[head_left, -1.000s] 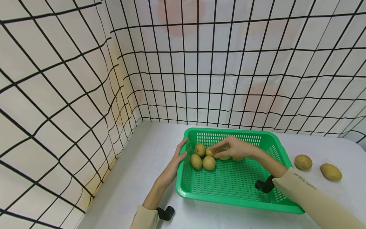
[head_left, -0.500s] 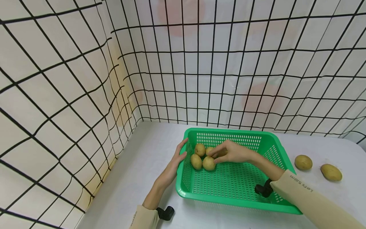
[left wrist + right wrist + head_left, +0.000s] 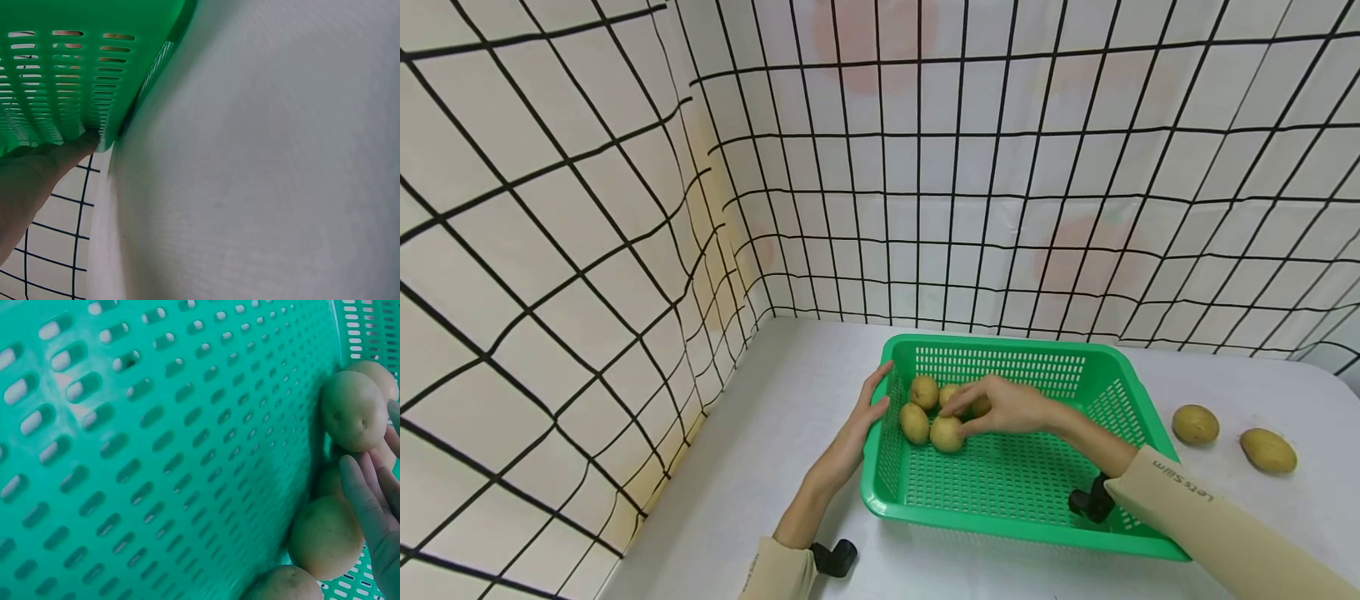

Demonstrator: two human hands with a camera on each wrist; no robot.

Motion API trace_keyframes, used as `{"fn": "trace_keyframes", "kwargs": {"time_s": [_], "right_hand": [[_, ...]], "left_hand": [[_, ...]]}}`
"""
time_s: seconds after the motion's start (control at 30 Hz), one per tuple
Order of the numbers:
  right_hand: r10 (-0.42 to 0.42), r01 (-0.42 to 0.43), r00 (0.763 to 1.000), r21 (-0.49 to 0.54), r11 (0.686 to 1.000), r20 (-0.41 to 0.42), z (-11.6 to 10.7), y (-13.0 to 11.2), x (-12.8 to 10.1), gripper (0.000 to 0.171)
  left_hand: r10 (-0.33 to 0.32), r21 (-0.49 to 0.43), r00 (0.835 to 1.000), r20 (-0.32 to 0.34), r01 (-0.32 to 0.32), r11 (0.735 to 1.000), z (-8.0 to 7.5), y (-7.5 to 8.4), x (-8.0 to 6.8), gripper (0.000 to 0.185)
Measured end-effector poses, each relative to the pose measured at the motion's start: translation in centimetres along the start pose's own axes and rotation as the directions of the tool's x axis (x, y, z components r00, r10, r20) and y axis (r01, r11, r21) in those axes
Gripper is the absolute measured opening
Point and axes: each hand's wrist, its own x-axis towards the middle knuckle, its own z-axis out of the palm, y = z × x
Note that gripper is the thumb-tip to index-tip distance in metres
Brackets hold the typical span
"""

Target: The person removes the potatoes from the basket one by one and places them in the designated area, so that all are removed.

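A green plastic basket (image 3: 1000, 518) stands on the white table with several yellow potatoes grouped at its left end. My right hand (image 3: 1011, 406) is over that group. Its fingertips and thumb pinch the nearest potato (image 3: 946, 434) of the group. In the right wrist view this potato (image 3: 354, 412) meets the fingertips, and another potato (image 3: 326, 537) lies below, beside the hand. My left hand (image 3: 853, 433) rests at the basket's left side, thumb and a finger reaching the rim. A straight finger of the left hand (image 3: 47, 165) lies along the outer wall in the left wrist view.
Two more potatoes, a rounder potato (image 3: 1196, 425) and a longer potato (image 3: 1268, 451), lie on the table right of the basket. Black wire grid (image 3: 955, 196) rises behind the table and along its left side.
My right hand has moved left and toward me, from above the back potatoes to the nearest one, which has shifted slightly. The left hand has stayed in place.
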Motion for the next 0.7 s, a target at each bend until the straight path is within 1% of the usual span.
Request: {"fn": "trace_keyframes", "kwargs": {"time_s": [0.17,0.27,0.53,0.7], "right_hand": [[0.01,-0.01,1.0,-0.01,1.0,0.002,0.2,-0.1,0.0,0.035],[-0.007,0.007,1.0,-0.005,1.0,0.006,0.2,-0.1,0.0,0.036],[-0.052,0.051,0.999,0.074,0.996,0.014,0.9,0.1,0.2,0.037],[-0.047,0.045,0.999,0.096,0.994,0.015,1.2,0.3,0.3,0.037]], "left_hand": [[-0.008,-0.008,1.0,0.0,0.008,1.0,0.1,0.1,0.0,0.053],[-0.005,-0.009,1.0,0.001,0.005,1.0,0.1,0.1,0.0,0.053],[0.002,-0.014,1.0,0.007,-0.002,1.0,0.0,0.1,0.0,0.053],[0.004,-0.017,1.0,0.008,-0.004,1.0,0.1,0.2,0.0,0.053]]}}
